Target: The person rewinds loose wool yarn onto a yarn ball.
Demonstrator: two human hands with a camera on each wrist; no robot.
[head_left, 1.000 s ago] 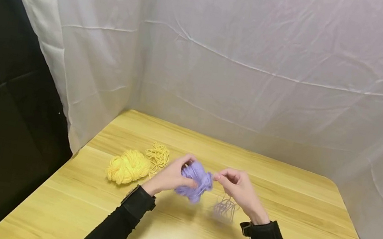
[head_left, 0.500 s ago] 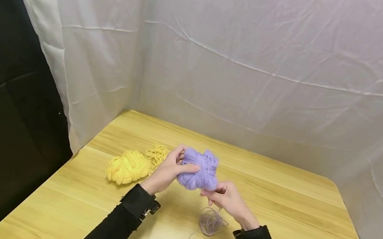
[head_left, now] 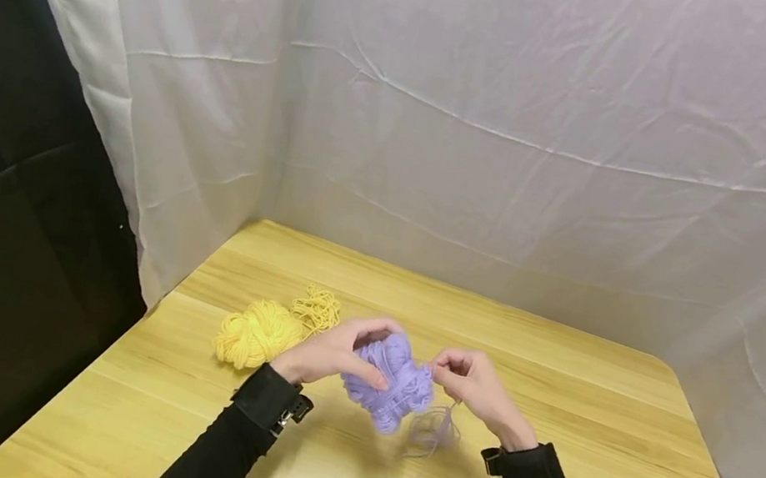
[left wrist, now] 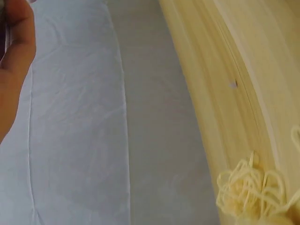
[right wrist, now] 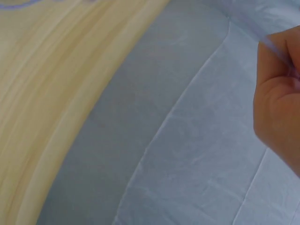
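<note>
Fingers of left hand [head_left: 334, 352] curled round purple yarn [head_left: 393, 383], held above table [head_left: 592, 443] mid-near. Right hand [head_left: 476, 383] pinched strand [head_left: 430, 433] just right of yarn. Risks: loose loops below could snag or knot; slack grip might drop yarn. Yellow yarn [head_left: 258, 332] lay left.

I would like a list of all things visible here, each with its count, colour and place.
Yarn ball: one, purple, held above the table centre.
Loose strand: one, purple, hanging in loops under the right hand.
Yarn ball: one, yellow, on the table's left part.
Loose yarn: one tangle, yellow, just behind the yellow ball.
Table: one, light wood.
Cloth backdrop: white, behind the table.
Left hand: grips the purple ball.
Right hand: pinches the purple strand.
</note>
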